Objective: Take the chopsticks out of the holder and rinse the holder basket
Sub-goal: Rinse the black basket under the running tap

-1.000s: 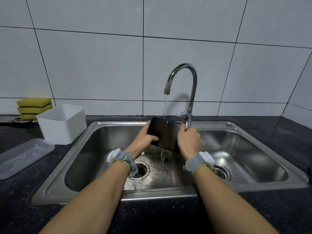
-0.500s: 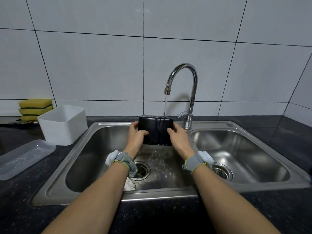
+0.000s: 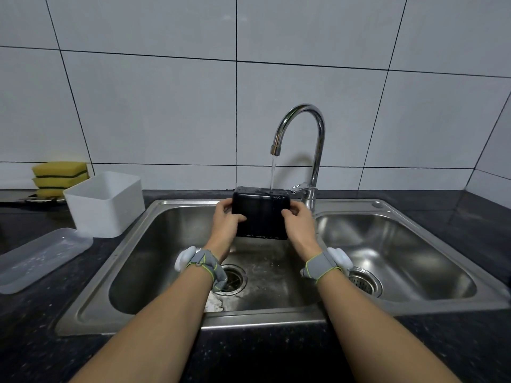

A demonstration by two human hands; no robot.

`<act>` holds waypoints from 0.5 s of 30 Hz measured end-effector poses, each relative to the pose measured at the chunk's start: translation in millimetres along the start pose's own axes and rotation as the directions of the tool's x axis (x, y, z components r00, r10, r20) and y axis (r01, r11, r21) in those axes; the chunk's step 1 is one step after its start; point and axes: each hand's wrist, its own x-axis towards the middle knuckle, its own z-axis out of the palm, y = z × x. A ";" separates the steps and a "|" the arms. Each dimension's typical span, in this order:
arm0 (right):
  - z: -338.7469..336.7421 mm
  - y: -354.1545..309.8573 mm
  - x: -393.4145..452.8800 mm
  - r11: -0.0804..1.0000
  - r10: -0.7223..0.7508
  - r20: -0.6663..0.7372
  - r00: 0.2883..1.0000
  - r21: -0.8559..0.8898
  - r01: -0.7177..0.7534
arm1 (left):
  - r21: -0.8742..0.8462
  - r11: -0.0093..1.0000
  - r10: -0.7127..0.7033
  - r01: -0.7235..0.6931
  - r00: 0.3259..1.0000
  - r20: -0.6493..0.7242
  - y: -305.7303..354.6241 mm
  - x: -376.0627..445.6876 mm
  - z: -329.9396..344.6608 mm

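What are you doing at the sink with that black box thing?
A person is rinsing a black holder basket under the running tap. The left hand grips its left side and the right hand grips its right side, holding it over the left sink basin. Water lands on its top edge. No chopsticks are in view. A white tub stands on the counter nearby.

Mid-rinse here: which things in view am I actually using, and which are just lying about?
In use: black basket, gripped by left hand and right hand; running tap; left sink basin.

Lying about: white tub, yellow sponges, clear lid, right sink basin.
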 end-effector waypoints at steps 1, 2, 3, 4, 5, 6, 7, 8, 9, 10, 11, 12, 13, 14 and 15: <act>-2.2 0.6 0.9 1.000 0.017 -0.051 0.999 -0.012 -0.018 | 0.014 1.000 0.002 -0.002 1.000 0.026 0.1 -1.6 1.2; -4.2 1.6 1.4 0.998 0.035 -0.093 0.995 -0.040 -0.038 | 0.028 1.000 0.004 -0.005 0.998 0.058 0.0 -3.2 1.8; -6.3 2.8 1.7 0.995 0.055 -0.129 0.990 -0.076 -0.065 | 0.044 0.999 0.007 -0.011 0.996 0.091 0.0 -4.9 2.6; -7.7 4.2 2.1 0.990 0.077 -0.156 0.985 -0.108 -0.095 | 0.062 0.998 0.014 -0.022 0.992 0.122 0.4 -6.3 2.6; -8.7 5.0 2.1 0.985 0.100 -0.172 0.980 -0.122 -0.122 | 0.079 0.996 0.025 -0.037 0.988 0.153 1.1 -7.3 3.0; -9.3 5.6 1.8 0.982 0.117 -0.181 0.976 -0.123 -0.140 | 0.097 0.994 0.037 -0.055 0.982 0.183 1.8 -8.0 3.1; -9.4 5.6 1.5 0.981 0.124 -0.186 0.975 -0.125 -0.149 | 0.115 0.991 0.049 -0.074 0.977 0.207 3.0 -8.7 3.7; -9.8 5.6 1.2 0.979 0.130 -0.189 0.973 -0.131 -0.156 | 0.134 0.987 0.059 -0.091 0.972 0.226 4.0 -9.4 4.7; -9.9 6.1 0.3 0.977 0.134 -0.186 0.973 -0.142 -0.161 | 0.151 0.983 0.065 -0.103 0.969 0.239 4.7 -10.0 5.3; -9.8 6.9 0.6 0.974 0.136 -0.176 0.975 -0.157 -0.164 | 0.160 0.981 0.070 -0.112 0.967 0.245 5.6 -10.5 6.0; -9.1 8.5 0.8 0.971 0.144 -0.158 0.977 -0.169 -0.170 | 0.172 0.978 0.074 -0.119 0.966 0.247 6.2 -11.0 6.5; -8.4 10.1 1.2 0.968 0.156 -0.135 0.978 -0.174 -0.178 | 0.185 0.974 0.083 -0.131 0.966 0.246 6.7 -11.4 6.6; -7.3 10.1 1.1 0.969 0.168 -0.103 0.980 -0.165 -0.184 | 0.197 0.969 0.097 -0.147 0.965 0.242 7.3 -11.4 6.5; -6.0 9.3 0.4 0.973 0.182 -0.065 0.981 -0.135 -0.189 | 0.207 0.965 0.113 -0.163 0.965 0.237 7.7 -11.6 5.9; -4.8 6.7 -1.1 0.976 0.193 -0.025 0.981 -0.098 -0.195 | 0.217 0.959 0.128 -0.180 0.964 0.232 8.8 -11.2 5.1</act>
